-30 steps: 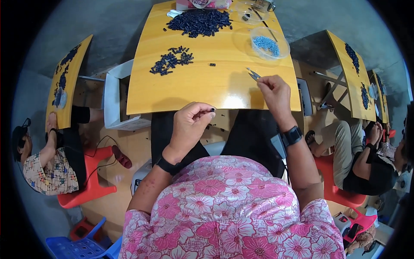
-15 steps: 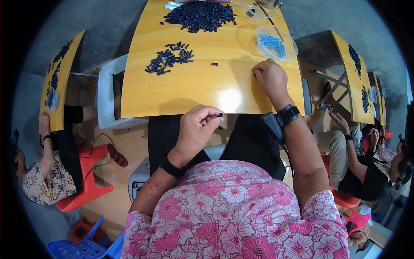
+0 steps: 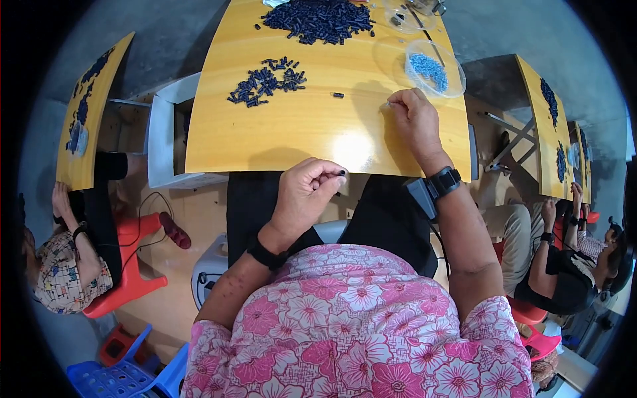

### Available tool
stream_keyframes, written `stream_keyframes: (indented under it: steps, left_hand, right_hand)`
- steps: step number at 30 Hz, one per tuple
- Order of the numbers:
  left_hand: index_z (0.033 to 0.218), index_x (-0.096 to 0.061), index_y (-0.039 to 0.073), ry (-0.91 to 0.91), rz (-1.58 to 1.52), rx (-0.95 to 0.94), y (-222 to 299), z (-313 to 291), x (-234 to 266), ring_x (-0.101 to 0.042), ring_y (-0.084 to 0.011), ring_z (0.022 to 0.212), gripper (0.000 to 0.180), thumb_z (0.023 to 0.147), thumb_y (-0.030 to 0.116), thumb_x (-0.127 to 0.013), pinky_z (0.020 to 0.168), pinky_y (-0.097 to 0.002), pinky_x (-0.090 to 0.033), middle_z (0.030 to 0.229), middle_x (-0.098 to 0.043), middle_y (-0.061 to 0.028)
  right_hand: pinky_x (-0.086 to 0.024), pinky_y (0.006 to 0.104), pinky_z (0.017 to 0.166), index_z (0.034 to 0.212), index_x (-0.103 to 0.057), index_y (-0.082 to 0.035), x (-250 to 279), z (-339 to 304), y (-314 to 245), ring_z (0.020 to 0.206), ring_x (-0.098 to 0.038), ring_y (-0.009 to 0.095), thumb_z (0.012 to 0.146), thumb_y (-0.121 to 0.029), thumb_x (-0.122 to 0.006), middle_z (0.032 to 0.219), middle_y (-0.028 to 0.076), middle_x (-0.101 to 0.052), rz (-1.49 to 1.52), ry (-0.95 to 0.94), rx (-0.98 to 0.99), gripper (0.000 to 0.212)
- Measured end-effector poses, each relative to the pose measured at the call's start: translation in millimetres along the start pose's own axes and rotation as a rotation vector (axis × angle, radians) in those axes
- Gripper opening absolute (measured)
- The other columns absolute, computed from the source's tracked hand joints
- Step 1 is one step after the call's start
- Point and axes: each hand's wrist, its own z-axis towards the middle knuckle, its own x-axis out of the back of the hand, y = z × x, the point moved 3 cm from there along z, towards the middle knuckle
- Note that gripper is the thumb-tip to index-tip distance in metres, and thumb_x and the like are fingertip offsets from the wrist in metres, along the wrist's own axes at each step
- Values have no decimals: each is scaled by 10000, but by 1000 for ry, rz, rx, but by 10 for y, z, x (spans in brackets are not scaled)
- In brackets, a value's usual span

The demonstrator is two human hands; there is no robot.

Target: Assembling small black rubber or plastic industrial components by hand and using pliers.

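Note:
My left hand (image 3: pixel 306 192) is closed in a pinch just off the table's near edge. Between its thumb and forefinger sits a small black tube-shaped piece (image 3: pixel 342 173), end toward the right. Over the right part of the table, my right hand (image 3: pixel 416 119) has thumb and forefinger pressed together; whatever is at the tips is too small to make out. A single black piece (image 3: pixel 338 95) lies to the left of that hand. Beyond it stands a clear round tub (image 3: pixel 458 78) with small blue pieces (image 3: pixel 428 71).
A small heap of black pieces (image 3: pixel 255 86) lies on the yellow table (image 3: pixel 265 136), with a larger pile (image 3: pixel 318 23) behind. Another clear tub (image 3: pixel 403 21) stands far right. A white box (image 3: pixel 162 136) is beside the table. Other people sit at tables on both sides.
My right hand's fingertips have lifted and turned a little. The left hand keeps hold of the black tube-shaped piece. The whole view has shifted slightly.

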Motion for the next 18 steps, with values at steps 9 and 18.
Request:
stream_keyframes:
  steps: [9, 18]
  left_hand:
    - [946, -673, -14, 8, -9, 2, 24, -1, -7, -578, -52, 770, 93, 854, -5, -681, 704, -197, -473, 858, -651, -13]
    - [954, -669, -17, 17, -22, 27, -65, 27, 5, -587, -54, 783, 102, 853, -6, -681, 716, -198, -482, 869, -656, -17]
  right_hand:
    - [-504, 392, 716, 914, -646, -47, 33, -47, -253, 813, -627, 336, 861, -70, -623, 891, 139, -635, 14, -16, 110, 62]
    - [-515, 340, 682, 938, -679, -28, -25, -108, -204, 759, -640, 285, 814, -36, -684, 846, 130, -637, 100, -5, 115, 125]
